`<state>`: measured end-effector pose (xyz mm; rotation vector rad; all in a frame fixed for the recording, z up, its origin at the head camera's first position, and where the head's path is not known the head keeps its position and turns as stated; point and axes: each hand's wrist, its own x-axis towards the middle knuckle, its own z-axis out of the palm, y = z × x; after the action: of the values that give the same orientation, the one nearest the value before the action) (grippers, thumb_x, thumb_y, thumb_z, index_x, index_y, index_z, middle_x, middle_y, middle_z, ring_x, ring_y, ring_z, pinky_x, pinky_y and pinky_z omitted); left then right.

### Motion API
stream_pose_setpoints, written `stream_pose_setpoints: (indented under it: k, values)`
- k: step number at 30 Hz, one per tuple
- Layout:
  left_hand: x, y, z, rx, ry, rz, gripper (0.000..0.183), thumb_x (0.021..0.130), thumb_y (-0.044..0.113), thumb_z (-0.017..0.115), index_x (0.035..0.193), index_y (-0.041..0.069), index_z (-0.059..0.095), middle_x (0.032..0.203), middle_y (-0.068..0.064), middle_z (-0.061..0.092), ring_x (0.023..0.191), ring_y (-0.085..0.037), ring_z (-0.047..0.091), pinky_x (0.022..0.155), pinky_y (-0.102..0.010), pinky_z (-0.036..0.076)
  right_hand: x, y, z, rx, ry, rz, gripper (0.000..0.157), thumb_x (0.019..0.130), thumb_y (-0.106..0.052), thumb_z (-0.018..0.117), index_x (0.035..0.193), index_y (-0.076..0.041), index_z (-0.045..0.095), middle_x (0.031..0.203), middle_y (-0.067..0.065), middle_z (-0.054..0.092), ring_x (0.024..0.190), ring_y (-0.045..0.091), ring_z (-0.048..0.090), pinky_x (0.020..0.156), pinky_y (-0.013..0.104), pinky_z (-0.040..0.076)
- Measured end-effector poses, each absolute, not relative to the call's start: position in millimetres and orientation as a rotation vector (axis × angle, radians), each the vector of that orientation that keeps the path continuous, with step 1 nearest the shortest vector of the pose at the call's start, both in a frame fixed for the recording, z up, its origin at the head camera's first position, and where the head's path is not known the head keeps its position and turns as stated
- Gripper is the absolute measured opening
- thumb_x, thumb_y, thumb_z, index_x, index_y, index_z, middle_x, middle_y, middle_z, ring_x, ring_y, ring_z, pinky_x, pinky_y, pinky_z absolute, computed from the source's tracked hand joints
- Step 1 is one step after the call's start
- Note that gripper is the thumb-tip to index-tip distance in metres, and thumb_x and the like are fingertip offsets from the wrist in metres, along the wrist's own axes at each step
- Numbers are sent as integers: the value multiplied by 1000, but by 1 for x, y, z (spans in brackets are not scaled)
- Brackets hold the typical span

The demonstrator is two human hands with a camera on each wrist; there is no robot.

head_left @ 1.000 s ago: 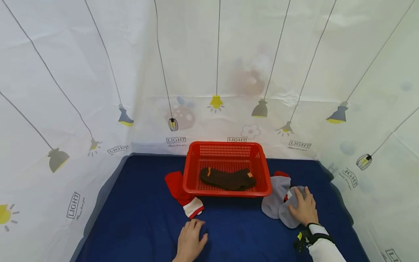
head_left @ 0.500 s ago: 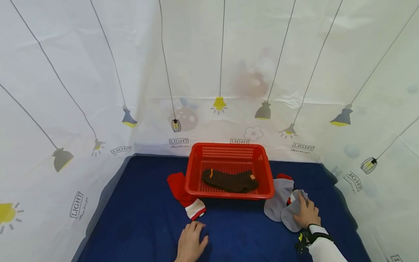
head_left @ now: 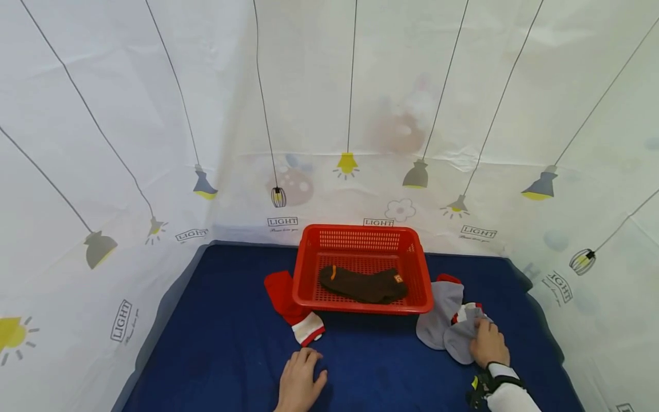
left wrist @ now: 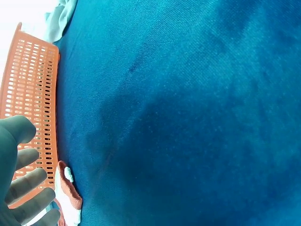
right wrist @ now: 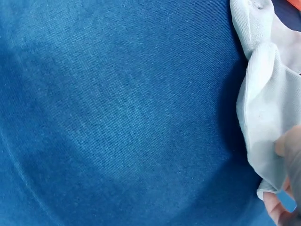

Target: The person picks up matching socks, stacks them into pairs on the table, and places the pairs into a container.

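My right hand (head_left: pixel 489 344) pinches the near edge of a grey sock (head_left: pixel 459 342) at the right of the blue cloth. In the right wrist view thumb and fingers (right wrist: pixel 292 150) close on the edge of the pale sock (right wrist: pixel 263 103). A second grey sock (head_left: pixel 437 312) lies against it, with red peeking out at its far end; red and white show between the two. My left hand (head_left: pixel 300 379) holds nothing, its fingers loosely bent, just short of a red sock (head_left: pixel 285 300) with a white, red-striped cuff.
A red plastic basket (head_left: pixel 362 309) stands at the back middle with dark brown socks (head_left: pixel 362 285) in it. The red sock touches its left side; grey socks lie by its right. A white printed sheet (head_left: pixel 319 103) hangs behind and at both sides of the blue cloth (head_left: pixel 226 343).
My right hand has drawn slightly back toward me, and its fingers have bent over the grey sock's edge, lifting it to show more red and white. The left hand stays put.
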<state>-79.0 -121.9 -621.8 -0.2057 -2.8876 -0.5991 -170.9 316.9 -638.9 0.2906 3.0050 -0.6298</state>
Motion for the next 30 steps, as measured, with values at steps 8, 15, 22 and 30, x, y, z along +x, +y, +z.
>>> stream_pose_setpoints:
  k: [8,15,22,30]
  values:
    - [-78,-121,-623,-212,-2869,-596,20,77,24,81,92,18,70,95,3,61,82,-17,57,70,-33,47,-169,319,-635,276,3052,-661,30,83,1,54,109,15,51,105,38,56,92,52,61,84,62,47]
    - [-77,-120,-622,-224,-2884,-615,19,78,24,81,92,18,69,96,3,60,82,-17,56,69,-33,46,-165,316,-620,245,3057,-703,26,83,-3,56,103,12,53,97,32,58,83,42,63,76,59,49]
    - [-79,-119,-619,-240,-2877,-610,18,79,24,81,90,18,68,94,4,60,79,-16,55,68,-31,46,-156,303,-598,186,3111,-746,21,86,-6,57,101,8,54,87,21,57,72,28,56,65,51,48]
    - [-81,-117,-619,-246,-2881,-607,17,79,23,81,90,19,68,95,4,60,79,-15,54,69,-31,46,-147,284,-588,66,3205,-772,18,83,-4,62,97,6,57,80,14,58,67,22,56,59,45,48]
